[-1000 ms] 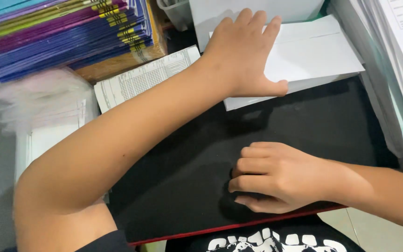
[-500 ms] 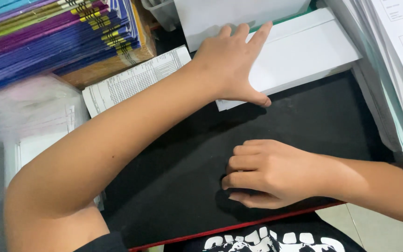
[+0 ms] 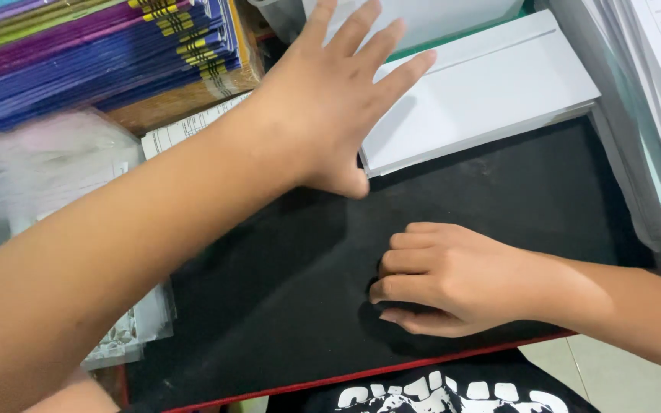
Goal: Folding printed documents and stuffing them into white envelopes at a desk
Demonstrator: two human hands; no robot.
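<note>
White envelopes (image 3: 491,92) lie in a flat stack just beyond the black mat (image 3: 284,291), partly under the left hand (image 3: 330,107), whose fingers (image 3: 392,76) are spread wide and rest flat on the stack's near-left end, thumb touching the stack's front edge. Being thin paper, each envelope probably handles light, bendable and a little slick against its neighbours, so a top one would likely slide off under a flat palm; the long front edge beside the thumb looks the easiest place to lift or pinch, and a hard grip could crease it. Well to the left of those fingers stands a thick pile of coloured folders (image 3: 93,53) with bound spines, and below it some printed sheets (image 3: 185,130) and a blurred clear plastic wrap (image 3: 47,168). To the right of the fingers rises a tall stack of papers (image 3: 652,99). No box or tray is clearly in view, and nothing shows inside the envelopes. Nearer the body, the right hand (image 3: 453,279) sits on the mat over the desk, fingers curled loosely in; whether they hold anything I cannot tell.
</note>
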